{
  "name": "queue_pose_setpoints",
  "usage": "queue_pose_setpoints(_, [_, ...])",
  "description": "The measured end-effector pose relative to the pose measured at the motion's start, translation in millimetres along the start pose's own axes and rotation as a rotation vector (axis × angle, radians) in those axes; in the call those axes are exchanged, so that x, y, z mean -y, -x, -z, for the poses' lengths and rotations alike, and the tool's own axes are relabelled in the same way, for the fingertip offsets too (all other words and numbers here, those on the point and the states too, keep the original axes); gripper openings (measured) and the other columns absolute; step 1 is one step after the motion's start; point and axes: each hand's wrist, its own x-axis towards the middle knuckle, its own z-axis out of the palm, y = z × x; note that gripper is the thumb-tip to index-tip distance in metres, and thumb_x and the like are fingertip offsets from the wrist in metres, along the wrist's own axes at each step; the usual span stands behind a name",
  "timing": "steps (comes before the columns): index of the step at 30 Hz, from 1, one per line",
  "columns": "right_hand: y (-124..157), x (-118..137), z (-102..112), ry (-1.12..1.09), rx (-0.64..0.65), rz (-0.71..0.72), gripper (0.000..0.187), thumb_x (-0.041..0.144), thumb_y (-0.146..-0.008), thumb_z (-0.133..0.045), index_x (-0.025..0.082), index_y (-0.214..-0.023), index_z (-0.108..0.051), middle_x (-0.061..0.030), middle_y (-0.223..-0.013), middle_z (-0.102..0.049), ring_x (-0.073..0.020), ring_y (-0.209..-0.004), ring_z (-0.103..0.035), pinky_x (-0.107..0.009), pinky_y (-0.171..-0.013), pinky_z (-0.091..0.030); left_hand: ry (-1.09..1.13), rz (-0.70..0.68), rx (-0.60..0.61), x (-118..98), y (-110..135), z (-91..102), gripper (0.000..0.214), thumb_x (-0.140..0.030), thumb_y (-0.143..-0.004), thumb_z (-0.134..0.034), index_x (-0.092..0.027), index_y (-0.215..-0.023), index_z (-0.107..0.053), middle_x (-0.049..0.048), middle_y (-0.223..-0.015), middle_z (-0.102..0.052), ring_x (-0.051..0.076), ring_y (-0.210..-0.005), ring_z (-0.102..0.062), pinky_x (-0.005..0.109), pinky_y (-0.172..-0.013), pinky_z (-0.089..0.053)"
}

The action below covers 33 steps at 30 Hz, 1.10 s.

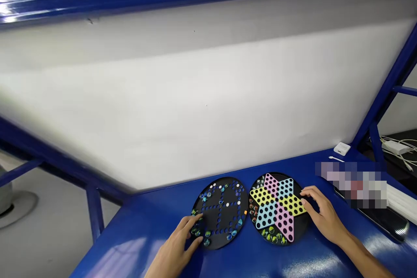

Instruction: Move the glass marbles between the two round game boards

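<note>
A round black board with several drilled holes lies on the blue table, with glass marbles around its edge. My left hand is at its lower left side, thumb and index finger apart over the marbles; no marble shows in its grip. To the right is a second round black tray bearing a Chinese checkers star in pink, yellow and light blue. Marbles sit in the gaps around the star. My right hand rests at the tray's right edge, fingers spread near the yellow point's tip.
A white wall panel rises behind the blue table. At the right lie a small white box, a dark glossy case and a blurred-out item. White cables lie beyond the blue frame.
</note>
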Motion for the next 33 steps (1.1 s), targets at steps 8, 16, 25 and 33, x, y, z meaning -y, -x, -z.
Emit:
queue_pose_setpoints(8, [0.0, -0.9, -0.5, 0.006, -0.01, 0.002, 0.028, 0.049, -0.097, -0.047, 0.026, -0.101, -0.062, -0.0071, -0.113, -0.066, -0.0248, -0.107, -0.064, -0.039, -0.091, -0.056, -0.208, 0.035, 0.078, -12.7, -15.1, 8.7, 0.038, -0.035, -0.094, -0.037, -0.028, -0.126, -0.055, 0.0061, -0.12, -0.064, 0.024, -0.101, -0.069, 0.035, -0.082, -0.053])
queue_pose_setpoints(16, [0.3, -2.3, -4.7, -0.007, -0.016, 0.004, 0.028, 0.049, -0.097, -0.048, 0.026, -0.102, -0.063, -0.007, -0.112, -0.066, -0.0236, -0.103, -0.066, -0.034, -0.086, -0.058, -0.328, 0.04, 0.152, -21.0, -21.1, 4.7, 0.039, -0.024, -0.095, -0.027, -0.026, -0.119, -0.058, 0.0078, -0.119, -0.062, 0.023, -0.095, -0.07, 0.036, -0.081, -0.053])
queue_pose_setpoints(25, [1.0, -0.3, -2.3, -0.001, 0.005, -0.021, 0.029, 0.051, -0.097, -0.046, 0.027, -0.102, -0.062, -0.0058, -0.114, -0.064, -0.0236, -0.107, -0.064, -0.036, -0.09, -0.056, -0.375, 0.018, 0.145, -41.8, -14.8, -8.9, 0.044, -0.02, -0.098, -0.026, -0.031, -0.124, -0.06, 0.0046, -0.12, -0.063, 0.02, -0.096, -0.07, 0.028, -0.075, -0.053])
queue_pose_setpoints(33, [1.3, -3.0, -3.1, -0.013, 0.018, -0.019, 0.029, 0.05, -0.097, -0.046, 0.027, -0.104, -0.062, -0.0064, -0.115, -0.064, -0.0241, -0.108, -0.063, -0.037, -0.092, -0.055, -0.191, -0.049, 0.047, -41.5, -6.1, -4.2, 0.035, -0.028, -0.101, -0.03, -0.034, -0.114, -0.061, -0.0004, -0.118, -0.065, 0.016, -0.09, -0.071, 0.023, -0.075, -0.051])
